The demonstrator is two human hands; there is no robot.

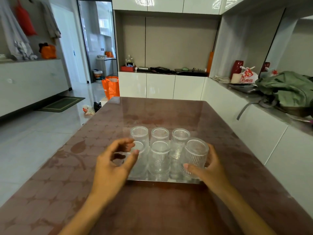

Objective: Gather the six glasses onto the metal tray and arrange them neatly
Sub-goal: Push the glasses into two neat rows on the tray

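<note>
Several clear ribbed glasses stand upside down in two rows on the metal tray (162,180). The back row holds a left glass (139,133), a middle glass (160,134) and a right glass (180,135). In front stand a left glass (141,160) and a middle glass (159,158). My right hand (209,172) is wrapped around the front right glass (195,155), which tilts slightly over the tray's right end. My left hand (113,165) hovers with curled, spread fingers beside the front left glass, its fingertips close to the glass.
The tray sits on a brown patterned table (152,209). A white counter on the right carries a green cloth bundle (288,89), a red vase (237,68) and a plastic bag. An orange bag (111,87) stands on the floor beyond the table.
</note>
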